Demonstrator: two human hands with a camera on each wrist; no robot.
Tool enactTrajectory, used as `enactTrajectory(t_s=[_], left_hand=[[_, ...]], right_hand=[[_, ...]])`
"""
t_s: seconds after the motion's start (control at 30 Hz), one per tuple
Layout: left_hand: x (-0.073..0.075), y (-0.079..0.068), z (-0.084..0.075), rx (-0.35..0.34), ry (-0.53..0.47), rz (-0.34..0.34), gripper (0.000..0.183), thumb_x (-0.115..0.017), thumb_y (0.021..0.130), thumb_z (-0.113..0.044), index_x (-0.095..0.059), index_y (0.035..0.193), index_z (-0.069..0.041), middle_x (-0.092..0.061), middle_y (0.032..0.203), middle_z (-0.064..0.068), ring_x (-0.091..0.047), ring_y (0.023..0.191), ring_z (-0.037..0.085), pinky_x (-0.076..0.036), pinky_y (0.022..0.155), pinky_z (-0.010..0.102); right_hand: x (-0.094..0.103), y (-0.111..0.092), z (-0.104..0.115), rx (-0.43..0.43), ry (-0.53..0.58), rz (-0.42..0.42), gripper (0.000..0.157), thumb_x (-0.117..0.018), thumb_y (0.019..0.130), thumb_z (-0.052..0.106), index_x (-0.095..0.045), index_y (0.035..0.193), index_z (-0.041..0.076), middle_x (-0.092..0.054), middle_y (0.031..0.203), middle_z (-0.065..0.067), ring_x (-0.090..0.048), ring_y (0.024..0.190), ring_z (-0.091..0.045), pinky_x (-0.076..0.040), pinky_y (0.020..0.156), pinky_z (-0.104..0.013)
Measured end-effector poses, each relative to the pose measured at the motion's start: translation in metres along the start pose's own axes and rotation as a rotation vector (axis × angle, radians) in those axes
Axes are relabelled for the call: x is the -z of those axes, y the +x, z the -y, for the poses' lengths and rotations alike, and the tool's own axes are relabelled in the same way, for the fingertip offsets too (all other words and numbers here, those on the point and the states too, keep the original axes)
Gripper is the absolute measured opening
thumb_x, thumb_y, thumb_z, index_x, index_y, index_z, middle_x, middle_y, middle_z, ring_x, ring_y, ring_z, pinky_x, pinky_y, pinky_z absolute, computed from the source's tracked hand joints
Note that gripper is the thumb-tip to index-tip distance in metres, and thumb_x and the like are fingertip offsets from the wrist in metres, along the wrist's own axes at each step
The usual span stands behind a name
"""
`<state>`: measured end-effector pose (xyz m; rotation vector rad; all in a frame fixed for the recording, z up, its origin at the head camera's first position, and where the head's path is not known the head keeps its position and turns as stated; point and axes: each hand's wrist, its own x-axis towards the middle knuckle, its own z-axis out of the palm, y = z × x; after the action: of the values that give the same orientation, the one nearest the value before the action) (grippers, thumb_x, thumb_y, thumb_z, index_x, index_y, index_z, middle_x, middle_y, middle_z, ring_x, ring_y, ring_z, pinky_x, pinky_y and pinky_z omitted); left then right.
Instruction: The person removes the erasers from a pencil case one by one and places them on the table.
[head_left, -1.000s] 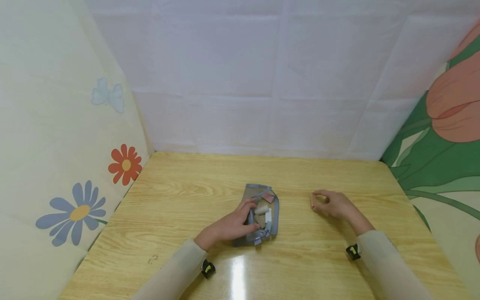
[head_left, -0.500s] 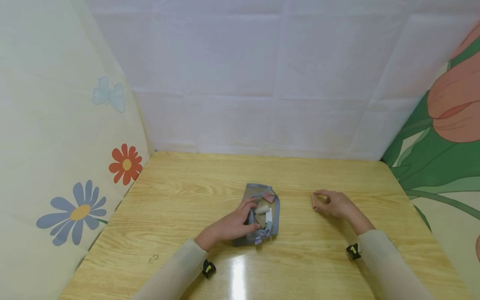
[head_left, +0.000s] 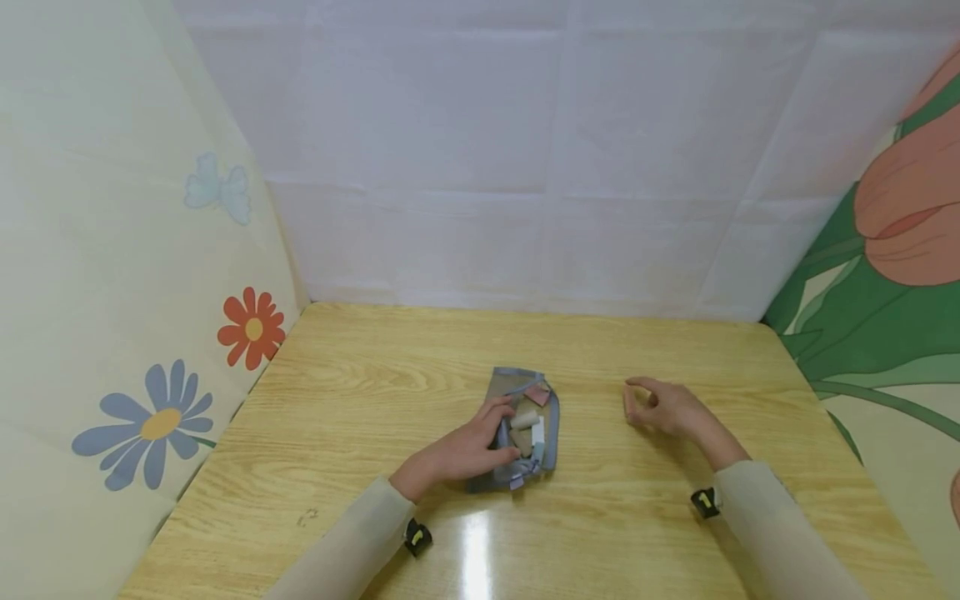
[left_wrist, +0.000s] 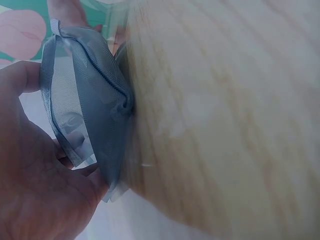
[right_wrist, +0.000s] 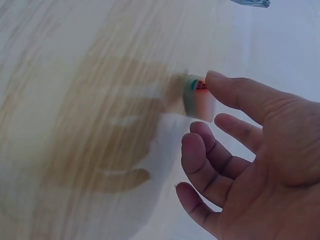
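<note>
A blue-grey mesh pouch (head_left: 552,437) lies on the table with its mouth gaping, and several small blocks (head_left: 525,420) in grey, white and pink show inside. My left hand (head_left: 468,446) holds its near left side; in the left wrist view the thumb lies along one edge of the pouch (left_wrist: 100,100), the other fingers partly hidden by the mesh. To the right, my right hand (head_left: 671,408) pinches a small pink eraser (head_left: 628,402) between thumb and forefinger. The right wrist view shows this eraser (right_wrist: 201,97) standing on the table, with a green side and dark dots.
Both hands work over a wooden table (head_left: 390,358). A white cloth (head_left: 450,150) hangs behind it, and flower-printed sheets flank it on the left (head_left: 112,250) and right (head_left: 900,367). Bare wood lies between pouch and eraser.
Very little differs. The right hand and the eraser have shifted by a hair; the left hand and the pouch stay where they were.
</note>
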<state>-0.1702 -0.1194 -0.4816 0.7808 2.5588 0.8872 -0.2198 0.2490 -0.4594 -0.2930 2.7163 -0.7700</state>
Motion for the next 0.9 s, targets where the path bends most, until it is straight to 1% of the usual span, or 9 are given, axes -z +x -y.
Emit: enactTrajectory(t_s=[0.23,0.37,0.57,0.77,0.9], left_hand=[[0.000,0.000,0.000,0.000,0.008,-0.002,0.069,-0.053,0.098,-0.048,-0.035,0.151,-0.008,-0.014,0.167,0.006,-0.040,0.141,0.029,-0.046,0.108,0.045],[0.000,-0.001,-0.001,0.001,0.002,0.000,0.069,-0.053,0.098,-0.048,-0.035,0.151,-0.008,-0.014,0.167,0.006,-0.039,0.142,0.030,-0.045,0.108,0.046],[0.000,-0.001,-0.001,-0.002,-0.006,-0.002,0.070,-0.054,0.098,-0.048,-0.034,0.151,-0.006,-0.014,0.167,0.006,-0.039,0.142,0.030,-0.044,0.109,0.046],[0.001,-0.002,-0.001,0.003,-0.005,0.003,0.070,-0.053,0.098,-0.048,-0.033,0.152,-0.007,-0.013,0.167,0.005,-0.038,0.143,0.029,-0.043,0.110,0.046],[0.000,-0.001,-0.001,0.005,0.000,0.006,0.070,-0.052,0.099,-0.048,-0.033,0.152,-0.008,-0.012,0.167,0.004,-0.038,0.143,0.029,-0.043,0.110,0.045]], right_hand=[[0.001,0.000,0.011,0.039,-0.004,-0.026,0.057,-0.062,0.097,0.023,-0.047,0.149,0.004,-0.055,0.079,-0.004,-0.048,0.065,-0.018,-0.041,0.058,-0.032],[0.002,-0.001,0.019,0.063,-0.011,-0.036,0.057,-0.064,0.097,0.023,-0.048,0.148,0.004,-0.052,0.074,-0.002,-0.044,0.061,-0.016,-0.038,0.056,-0.031],[0.001,-0.002,0.029,0.086,-0.014,-0.034,0.061,-0.072,0.094,0.021,-0.049,0.147,0.003,-0.056,0.079,-0.002,-0.048,0.066,-0.016,-0.040,0.061,-0.031],[-0.002,-0.002,0.035,0.109,0.005,-0.045,0.059,-0.072,0.094,0.022,-0.050,0.146,0.003,-0.060,0.083,-0.002,-0.052,0.069,-0.016,-0.043,0.063,-0.032],[-0.006,-0.001,0.039,0.138,0.012,-0.078,0.057,-0.073,0.094,0.022,-0.053,0.144,0.004,-0.061,0.084,-0.002,-0.053,0.070,-0.015,-0.045,0.064,-0.032]])
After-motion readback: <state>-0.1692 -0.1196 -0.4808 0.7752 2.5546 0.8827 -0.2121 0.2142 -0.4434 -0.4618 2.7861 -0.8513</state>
